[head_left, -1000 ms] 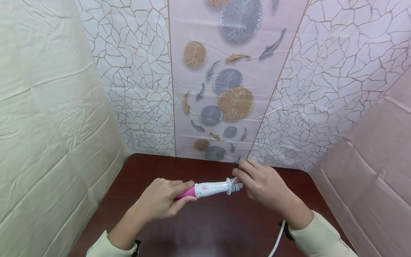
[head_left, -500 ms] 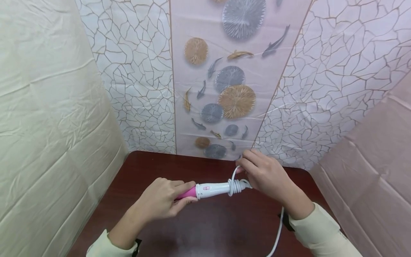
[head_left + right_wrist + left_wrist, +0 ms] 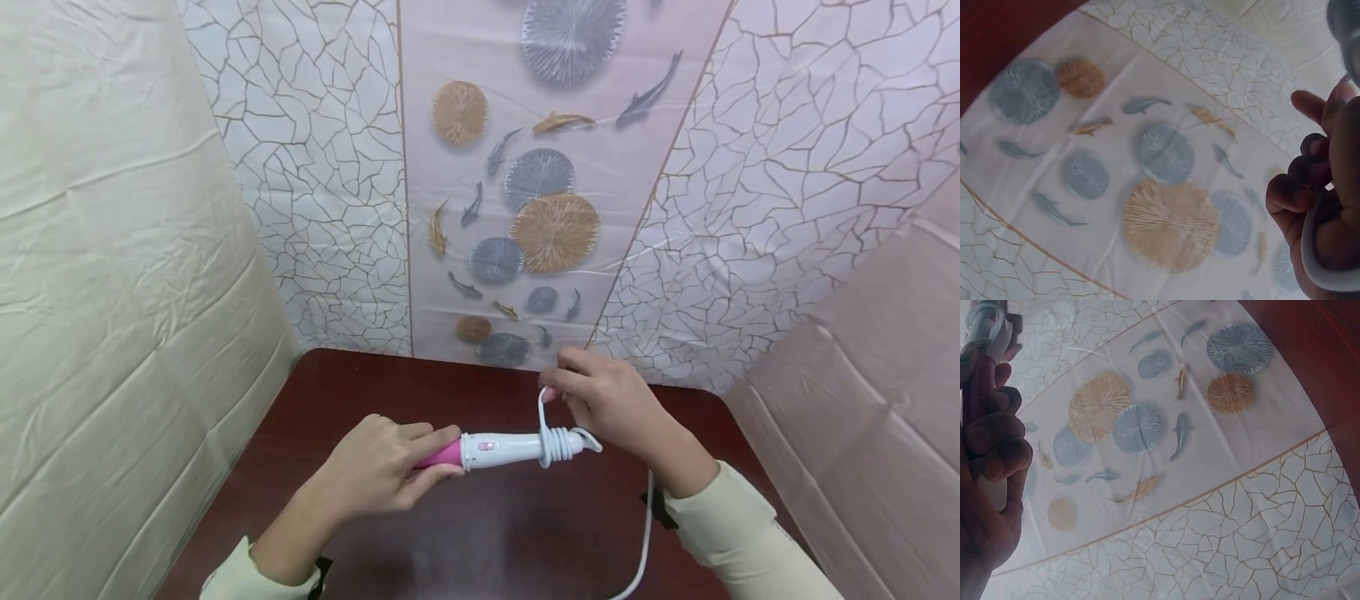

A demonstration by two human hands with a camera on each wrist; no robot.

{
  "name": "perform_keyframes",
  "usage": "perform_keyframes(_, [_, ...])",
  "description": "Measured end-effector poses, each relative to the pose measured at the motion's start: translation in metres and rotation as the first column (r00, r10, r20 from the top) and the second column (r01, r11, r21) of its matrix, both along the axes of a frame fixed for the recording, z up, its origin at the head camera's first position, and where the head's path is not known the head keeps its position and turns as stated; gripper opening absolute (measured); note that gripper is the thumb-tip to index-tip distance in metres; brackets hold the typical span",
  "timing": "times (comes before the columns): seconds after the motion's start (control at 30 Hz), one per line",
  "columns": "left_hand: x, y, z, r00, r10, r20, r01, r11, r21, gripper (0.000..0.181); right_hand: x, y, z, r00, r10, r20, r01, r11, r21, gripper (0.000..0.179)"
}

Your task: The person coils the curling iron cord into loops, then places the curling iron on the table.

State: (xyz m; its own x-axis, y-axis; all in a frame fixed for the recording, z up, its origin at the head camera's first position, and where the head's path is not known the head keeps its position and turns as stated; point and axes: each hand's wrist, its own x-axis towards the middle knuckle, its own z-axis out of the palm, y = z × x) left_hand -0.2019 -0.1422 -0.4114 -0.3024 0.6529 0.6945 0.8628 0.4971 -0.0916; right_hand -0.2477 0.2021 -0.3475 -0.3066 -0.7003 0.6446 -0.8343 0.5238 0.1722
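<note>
Right hand (image 3: 609, 407) shifted leftward, fingers (image 3: 566, 382) pinching cord (image 3: 558, 445) | left hand (image 3: 375, 463) gripping wand (image 3: 512, 448), pink part (image 3: 444, 454) mostly covered | cord's end cropped

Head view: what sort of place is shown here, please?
It looks like a small screened-off workspace, perhaps a booth; the wider setting cannot be seen. A dark red table stands between creased plain sheets, with a fish-patterned backdrop behind it.

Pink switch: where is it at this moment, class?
In the head view's lower half, the pink switch sits on the white handle, between the pink section held by the left hand and the coiled cord.
</note>
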Motion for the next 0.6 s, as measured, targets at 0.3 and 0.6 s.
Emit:
perform_keyframes(0.3, [0.002, 0.002, 0.004, 0.998, -0.041, -0.046, 0.042, 0.999, 0.025, 0.037, -0.006, 0.005, -0.029, 0.964, -0.006, 0.264, 0.012, 1.0, -0.023, 0.019])
perform_keyframes(0.6, [0.0, -0.003, 0.01, 0.997, 0.0, -0.083, 0.002, 1.0, 0.028, 0.038, -0.002, 0.006, -0.058, 0.892, 0.033, 0.45, 0.013, 0.995, -0.099, 0.024])
